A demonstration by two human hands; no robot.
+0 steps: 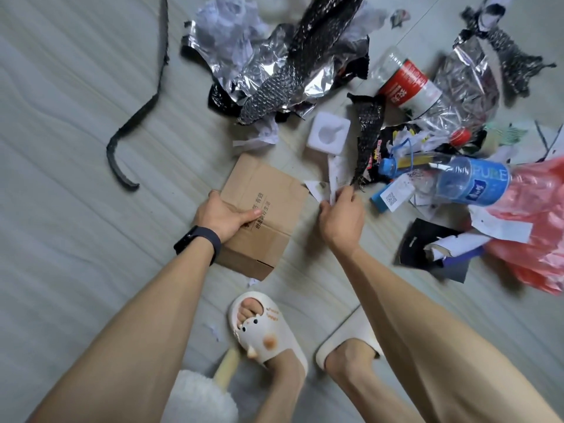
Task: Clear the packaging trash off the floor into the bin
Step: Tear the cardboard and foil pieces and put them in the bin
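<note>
Soft, even daylight, faint shadows; glare on the crumpled silver foil wrapping [262, 61]; motion blur and wide-angle bending toward the edges.

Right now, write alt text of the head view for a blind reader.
The left hand grips a box; the right hand pinches paper scraps, with foil, bottles and a red bag strewn on the floor.
</note>
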